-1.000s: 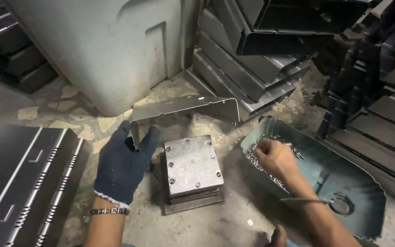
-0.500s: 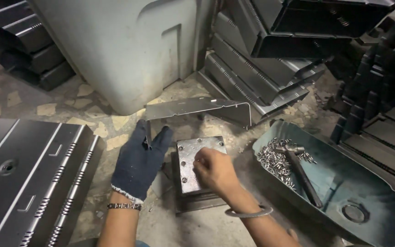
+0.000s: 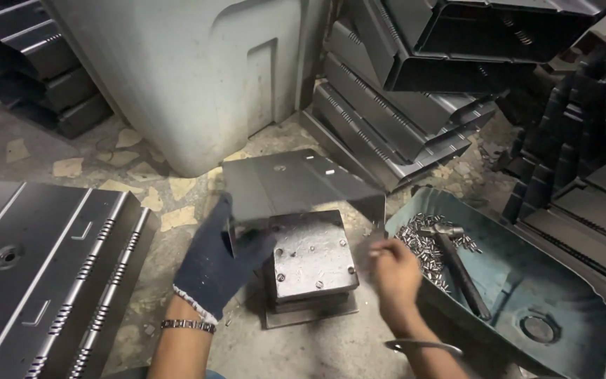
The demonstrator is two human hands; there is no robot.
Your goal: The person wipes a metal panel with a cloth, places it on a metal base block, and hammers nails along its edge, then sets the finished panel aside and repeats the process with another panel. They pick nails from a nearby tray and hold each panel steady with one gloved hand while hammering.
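My left hand, in a dark blue glove, grips the left edge of a bent grey metal sheet and holds it tilted over the back of a square steel block studded with pins. The block rests on a flat base plate on the floor. My bare right hand hovers just right of the block, below the sheet's right corner. Its fingers are drawn together and blurred, so I cannot tell whether they hold anything.
A teal metal tray on the right holds a pile of small shiny rivets and a hammer. Ribbed black panels lie at left. Stacked black channels and a large grey housing stand behind.
The sheet has come up from the floor behind the block, lifted over it by my left hand. My right hand has left the block's top and moved right.
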